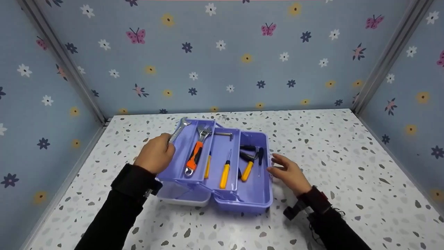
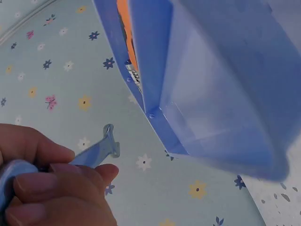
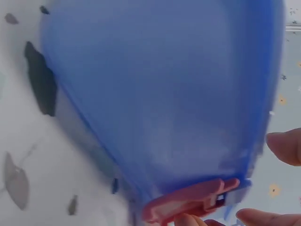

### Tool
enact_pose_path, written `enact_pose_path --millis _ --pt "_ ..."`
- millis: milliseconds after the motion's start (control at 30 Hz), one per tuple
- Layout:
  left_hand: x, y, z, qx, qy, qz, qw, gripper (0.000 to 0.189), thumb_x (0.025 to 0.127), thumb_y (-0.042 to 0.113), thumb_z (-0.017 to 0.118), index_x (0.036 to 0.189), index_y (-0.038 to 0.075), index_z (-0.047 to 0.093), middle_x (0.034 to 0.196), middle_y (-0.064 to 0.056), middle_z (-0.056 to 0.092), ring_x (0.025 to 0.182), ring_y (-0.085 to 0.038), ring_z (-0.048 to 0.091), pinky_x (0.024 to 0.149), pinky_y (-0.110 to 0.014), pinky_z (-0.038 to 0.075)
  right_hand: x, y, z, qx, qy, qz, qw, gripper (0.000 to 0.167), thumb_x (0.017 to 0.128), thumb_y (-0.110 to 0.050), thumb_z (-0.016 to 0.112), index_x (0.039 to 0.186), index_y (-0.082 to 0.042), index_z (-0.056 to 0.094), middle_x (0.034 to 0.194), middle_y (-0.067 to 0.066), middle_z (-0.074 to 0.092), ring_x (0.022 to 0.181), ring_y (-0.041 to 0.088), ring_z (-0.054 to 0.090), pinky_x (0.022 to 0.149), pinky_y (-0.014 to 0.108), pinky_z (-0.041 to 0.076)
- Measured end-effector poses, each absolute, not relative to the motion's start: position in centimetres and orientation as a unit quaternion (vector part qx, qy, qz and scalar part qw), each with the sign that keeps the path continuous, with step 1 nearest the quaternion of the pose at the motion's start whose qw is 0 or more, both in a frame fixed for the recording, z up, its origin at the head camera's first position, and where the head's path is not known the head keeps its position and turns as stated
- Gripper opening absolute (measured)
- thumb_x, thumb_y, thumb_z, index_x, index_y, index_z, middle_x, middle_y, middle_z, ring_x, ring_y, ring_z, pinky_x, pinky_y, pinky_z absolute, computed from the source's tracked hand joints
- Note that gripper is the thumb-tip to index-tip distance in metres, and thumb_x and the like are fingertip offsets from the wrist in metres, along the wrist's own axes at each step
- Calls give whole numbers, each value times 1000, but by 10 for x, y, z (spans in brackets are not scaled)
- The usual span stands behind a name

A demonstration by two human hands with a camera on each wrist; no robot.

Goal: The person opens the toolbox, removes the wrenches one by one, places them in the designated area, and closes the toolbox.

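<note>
In the head view a purple toolbox [image 1: 255, 196] stands with its trays spread to the left. My left hand [image 1: 155, 153] grips a silver wrench [image 1: 179, 129] at the left tray; its open jaw end points up and away. An adjustable wrench [image 1: 196, 152] with an orange and black handle lies in that tray. The middle tray holds a hex key [image 1: 223, 134] and a yellow-handled screwdriver [image 1: 225, 173]. Beside the box's right wall is my right hand [image 1: 289, 173], fingers loosely bent and holding nothing. A red latch [image 3: 188, 202] is by its fingertips in the right wrist view.
Inside the main compartment lie a small black-handled screwdriver [image 1: 260, 159], a yellow-handled tool [image 1: 247, 171] and other dark-handled tools. A pale lid part [image 1: 184, 198] reaches out below the left tray. Flower-patterned panels [image 1: 222, 69] border the speckled tabletop [image 1: 329, 149] at back and sides.
</note>
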State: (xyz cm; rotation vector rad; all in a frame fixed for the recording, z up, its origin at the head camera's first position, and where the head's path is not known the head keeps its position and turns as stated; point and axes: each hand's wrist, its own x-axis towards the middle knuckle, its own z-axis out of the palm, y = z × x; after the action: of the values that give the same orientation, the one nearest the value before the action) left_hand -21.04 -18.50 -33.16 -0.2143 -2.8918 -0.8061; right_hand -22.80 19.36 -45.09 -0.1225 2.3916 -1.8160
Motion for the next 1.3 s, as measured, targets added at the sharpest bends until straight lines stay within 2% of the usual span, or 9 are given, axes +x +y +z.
enact_pose_path --millis 67,167,333,500,633,767,867,1067,1300 --pt "-206 -179 -335 -74 -950 -291 86 33 97 8 45 122 -10 57 99 -23 67 79 -28 61 73 -44 51 -227 195 -446 -37 792 -607 54 64 93 -12 64 148 2 36 148 29 43 129 41 51 105 41 48" --pt "-199 -167 -341 -83 -937 -320 111 36 99 8 47 129 -10 54 104 -22 66 86 -28 62 77 -45 52 -225 195 -439 -34 777 -628 34 57 95 -11 61 147 1 40 146 27 45 129 37 52 105 36 47" --pt "-183 -141 -351 -126 -914 -350 160 30 98 6 51 126 -5 57 91 -13 61 75 -20 55 65 -34 49 -217 187 -426 -32 748 -663 5 49 97 -9 58 144 0 45 143 25 50 128 30 52 97 22 48" --pt "-166 -115 -363 -186 -897 -339 214 36 97 4 54 131 -7 54 98 -14 64 77 -17 53 69 -33 52 -208 170 -412 -50 734 -678 -4 43 98 -11 56 141 -2 50 141 20 55 130 28 51 96 21 49" --pt "-158 -94 -375 -220 -888 -338 222 38 97 4 54 132 -8 52 93 -12 62 72 -16 51 66 -32 52 -200 154 -406 -104 729 -677 8 38 100 -13 55 135 -1 56 137 19 58 124 24 58 99 30 51" --pt "-152 -73 -388 -239 -880 -346 220 39 97 4 54 134 -6 52 92 -11 62 67 -13 50 61 -28 51 -194 137 -406 -168 727 -665 35 35 100 -15 54 129 4 59 126 24 63 105 21 68 93 39 56" --pt "-149 -60 -397 -245 -878 -347 221 39 97 4 55 135 -4 52 97 -12 64 65 -13 53 59 -25 51 -192 125 -408 -190 719 -666 51 33 99 -15 56 124 7 61 114 26 67 92 20 70 86 39 58" --pt "-148 -46 -408 -252 -879 -331 233 39 97 3 54 135 -7 50 105 -15 64 68 -14 57 61 -25 53 -188 110 -411 -184 707 -682 43 27 99 -11 56 108 13 62 93 15 72 80 10 70 78 31 60" --pt "-146 -44 -414 -254 -882 -319 236 42 98 2 53 137 -9 47 115 -19 63 75 -17 62 67 -27 56 -186 105 -412 -133 678 -719 70 22 98 -9 55 102 10 65 87 -1 71 79 10 69 79 31 59"
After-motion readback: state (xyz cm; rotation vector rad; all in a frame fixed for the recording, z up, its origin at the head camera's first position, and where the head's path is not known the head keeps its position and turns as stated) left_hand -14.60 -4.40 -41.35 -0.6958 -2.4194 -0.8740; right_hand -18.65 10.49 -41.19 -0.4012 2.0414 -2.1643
